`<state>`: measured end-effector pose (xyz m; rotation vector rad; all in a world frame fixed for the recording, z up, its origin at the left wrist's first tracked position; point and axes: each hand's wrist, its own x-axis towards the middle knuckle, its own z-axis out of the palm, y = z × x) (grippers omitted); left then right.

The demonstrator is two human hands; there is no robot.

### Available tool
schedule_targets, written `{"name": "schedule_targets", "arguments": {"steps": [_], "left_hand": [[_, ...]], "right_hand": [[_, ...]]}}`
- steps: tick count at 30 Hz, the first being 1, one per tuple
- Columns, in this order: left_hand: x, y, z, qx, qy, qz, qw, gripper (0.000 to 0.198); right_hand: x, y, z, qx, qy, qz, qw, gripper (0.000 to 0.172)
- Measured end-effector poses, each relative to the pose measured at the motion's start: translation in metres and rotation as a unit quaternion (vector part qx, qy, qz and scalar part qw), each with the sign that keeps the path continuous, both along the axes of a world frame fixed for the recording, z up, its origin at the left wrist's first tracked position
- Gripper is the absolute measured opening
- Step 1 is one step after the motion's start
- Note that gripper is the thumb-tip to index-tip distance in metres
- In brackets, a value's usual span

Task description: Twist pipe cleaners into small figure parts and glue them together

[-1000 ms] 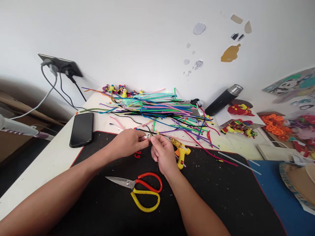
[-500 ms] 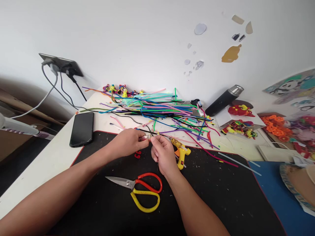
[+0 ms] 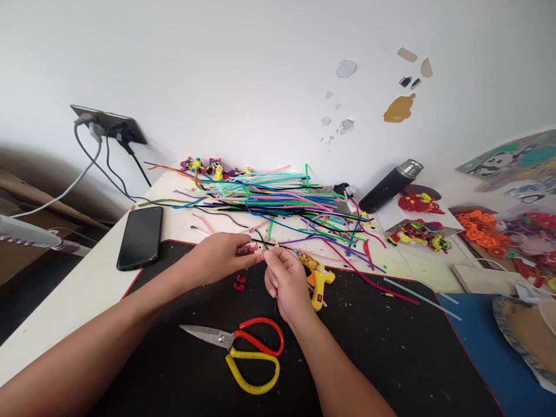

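My left hand [image 3: 219, 253] is closed around a small reddish see-through lighter [image 3: 245, 249], its metal end pointing right. Fingertips of my right hand [image 3: 287, 282] are pinched together right at that metal end. Whatever they pinch is too small to make out; a thin strand seems to hang below them. Two small red curled pieces [image 3: 239, 282] lie on the black mat [image 3: 369, 341] under my hands. Nearer to me are scissors [image 3: 243, 353] with one red and one yellow handle. A yellow glue gun [image 3: 319, 284] lies just right of my right hand.
Many coloured pipe cleaners [image 3: 286, 200] are heaped along the wall. A black phone [image 3: 139, 237] lies at the left. Toward the right are a black thermos [image 3: 391, 185], small figures [image 3: 421, 231], glue sticks [image 3: 421, 298] and orange pieces [image 3: 484, 229]. Cables run from a wall socket [image 3: 108, 123].
The view has tilted up slightly, so the table sits lower. My left hand has shifted a little, and more of the lighter shows. Both hands stay together.
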<state>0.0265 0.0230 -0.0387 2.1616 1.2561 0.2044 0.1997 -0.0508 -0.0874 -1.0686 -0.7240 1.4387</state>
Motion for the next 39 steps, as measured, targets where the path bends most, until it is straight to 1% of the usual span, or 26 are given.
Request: {"name": "schedule_targets", "arguments": {"steps": [3,8,12,14,16,19,23,28,33,36,39], "left_hand": [[-0.015,0.005,0.01,-0.004,-0.018,0.001,1.0,0.037],[-0.043,0.015,0.018,-0.013,-0.083,0.019,0.996,0.04],[-0.053,0.02,0.025,-0.018,-0.062,0.027,0.998,0.042],[-0.054,0.021,0.03,-0.028,-0.043,0.002,0.999,0.042],[-0.055,0.022,0.032,-0.026,-0.003,-0.019,0.999,0.04],[-0.057,0.025,0.028,-0.009,0.046,-0.029,0.999,0.034],[-0.063,0.026,0.015,0.036,0.088,-0.044,0.995,0.024],[-0.067,0.023,0.005,0.001,0.139,-0.053,0.989,0.015],[-0.06,0.019,0.0,-0.013,0.166,-0.062,0.984,0.016],[-0.055,0.017,-0.001,-0.021,0.191,-0.065,0.979,0.015],[-0.052,0.017,0.002,-0.011,0.203,-0.056,0.977,0.024]], "right_hand": [[0.0,-0.001,0.003,-0.001,0.014,0.007,1.0,0.042],[0.0,-0.005,0.009,0.009,0.035,0.04,0.999,0.043],[-0.001,-0.01,0.01,0.023,0.054,0.078,0.995,0.039],[-0.001,-0.013,0.011,0.027,0.055,0.085,0.995,0.036],[-0.001,-0.014,0.013,0.024,0.052,0.084,0.995,0.034],[-0.001,-0.015,0.016,0.009,0.049,0.096,0.994,0.034],[-0.002,-0.017,0.017,-0.014,0.035,0.102,0.994,0.033],[-0.003,-0.018,0.014,-0.015,0.035,0.11,0.993,0.029],[-0.004,-0.016,0.012,-0.016,0.017,0.11,0.994,0.032],[-0.004,-0.014,0.011,-0.014,0.016,0.099,0.995,0.033],[-0.003,-0.012,0.01,-0.014,0.017,0.087,0.996,0.033]]}}
